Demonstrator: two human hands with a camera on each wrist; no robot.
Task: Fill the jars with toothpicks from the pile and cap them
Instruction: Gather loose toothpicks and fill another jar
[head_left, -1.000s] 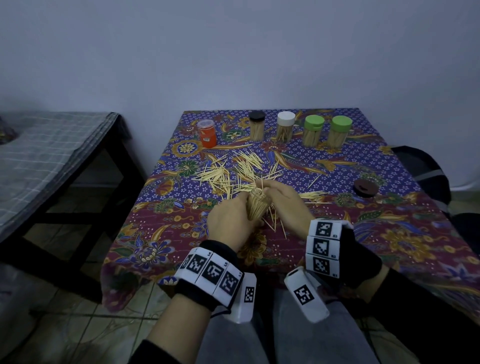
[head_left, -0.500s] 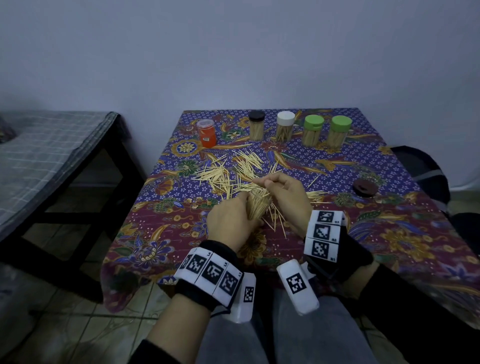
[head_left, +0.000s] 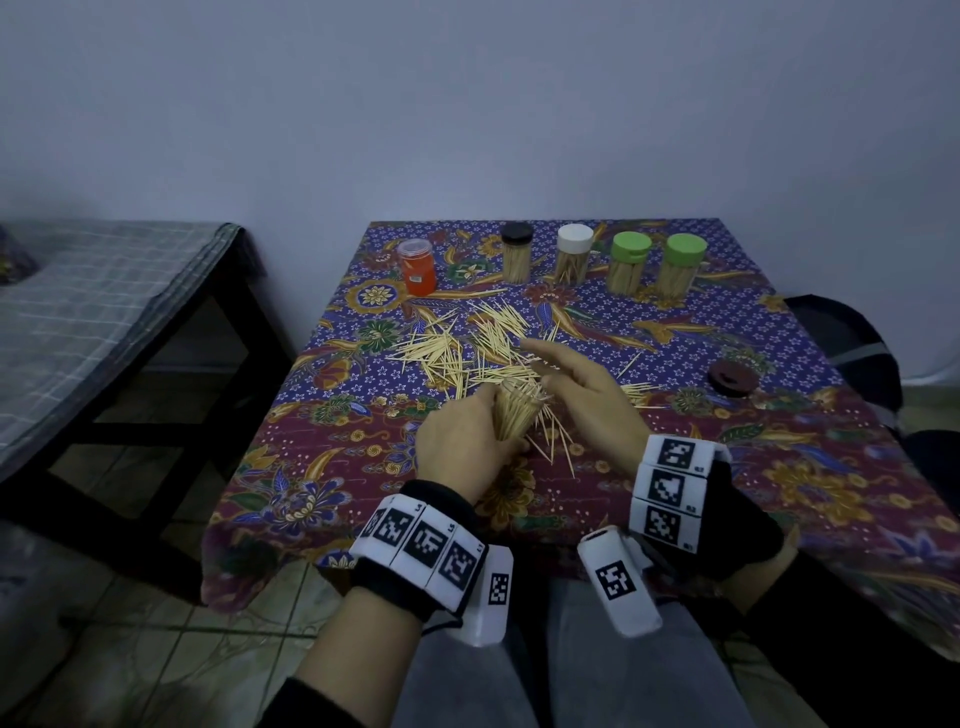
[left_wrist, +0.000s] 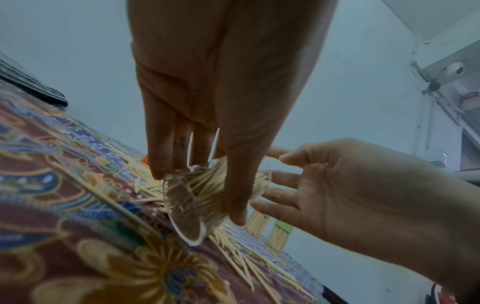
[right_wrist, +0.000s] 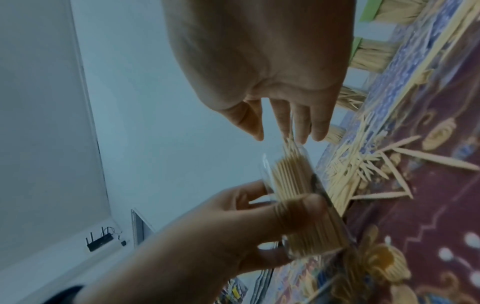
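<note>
Head view, nearest: the left hand (head_left: 465, 441) grips a clear jar (head_left: 511, 415) packed with toothpicks, tilted over the counter's (head_left: 779, 467) near half. The right hand (head_left: 582, 384), pinching at the jar's mouth half a second ago, has lifted away with fingers spread and empty (probably that load is in). Farther out lie the pile (head_left: 467, 348), a loose dark cap (head_left: 733, 378) and five capped jars (head_left: 571, 254). Blur hides the jar's rim.
</note>
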